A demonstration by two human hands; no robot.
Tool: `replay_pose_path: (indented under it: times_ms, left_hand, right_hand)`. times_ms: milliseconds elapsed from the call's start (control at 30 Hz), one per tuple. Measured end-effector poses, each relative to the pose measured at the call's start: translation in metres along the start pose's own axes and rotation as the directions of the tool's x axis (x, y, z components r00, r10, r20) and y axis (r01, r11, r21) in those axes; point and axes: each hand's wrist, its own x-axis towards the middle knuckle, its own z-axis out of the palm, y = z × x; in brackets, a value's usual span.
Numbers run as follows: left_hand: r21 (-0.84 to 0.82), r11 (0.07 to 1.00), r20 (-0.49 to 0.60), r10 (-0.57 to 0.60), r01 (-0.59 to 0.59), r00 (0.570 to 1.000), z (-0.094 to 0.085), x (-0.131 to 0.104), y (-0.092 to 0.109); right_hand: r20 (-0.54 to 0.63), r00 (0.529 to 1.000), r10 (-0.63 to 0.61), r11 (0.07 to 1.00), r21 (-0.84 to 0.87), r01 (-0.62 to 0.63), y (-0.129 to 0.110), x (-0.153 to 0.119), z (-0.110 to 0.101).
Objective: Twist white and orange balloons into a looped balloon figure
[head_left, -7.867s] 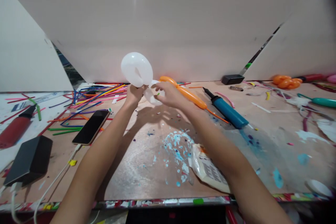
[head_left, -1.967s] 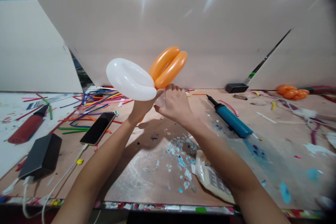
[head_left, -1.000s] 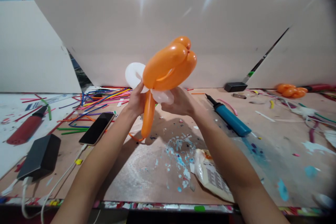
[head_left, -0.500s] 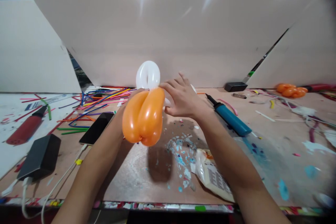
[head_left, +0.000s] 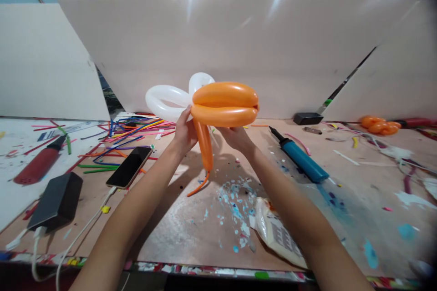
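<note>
A twisted balloon figure is held up above the middle of the table. Its orange balloon [head_left: 225,104] is folded into long lobes on the right, and a thin orange tail [head_left: 204,150] hangs down with a limp uninflated tip. White balloon loops [head_left: 168,100] stick out to the left and behind. My left hand [head_left: 186,134] is closed at the joint where orange and white meet, thumb on top. Under the orange lobes is my right hand [head_left: 235,138], its fingers mostly hidden by the balloon, so its grip does not show.
A blue hand pump [head_left: 302,159] lies on the right, a red pump [head_left: 39,163] on the left. Many uninflated balloons [head_left: 136,129] are scattered by a phone [head_left: 129,168] and black power brick [head_left: 56,202]. A plastic packet [head_left: 276,232] is near the front; orange balloons [head_left: 378,125] lie far right.
The balloon figure has turned: its orange lobes now point right rather than toward me, and the white loops and orange tail have come into view. My right hand has gone beneath the lobes.
</note>
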Motion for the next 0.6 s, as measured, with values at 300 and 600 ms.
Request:
replay_pose_path:
  times_ms: [300, 600]
  left_hand:
    - [0.017, 0.999, 0.117, 0.039, -0.042, 0.992, 0.009, -0.002, -0.014]
    - [0.428, 0.890, -0.022, 0.183, -0.156, 0.983, 0.007, -0.004, -0.014]
  right_hand:
    - [-0.160, 0.987, 0.004, 1.000, 0.029, 0.001, 0.007, 0.001, 0.018]
    - [-0.141, 0.983, -0.122, 0.969, -0.233, 0.087, -0.003, -0.002, 0.019]
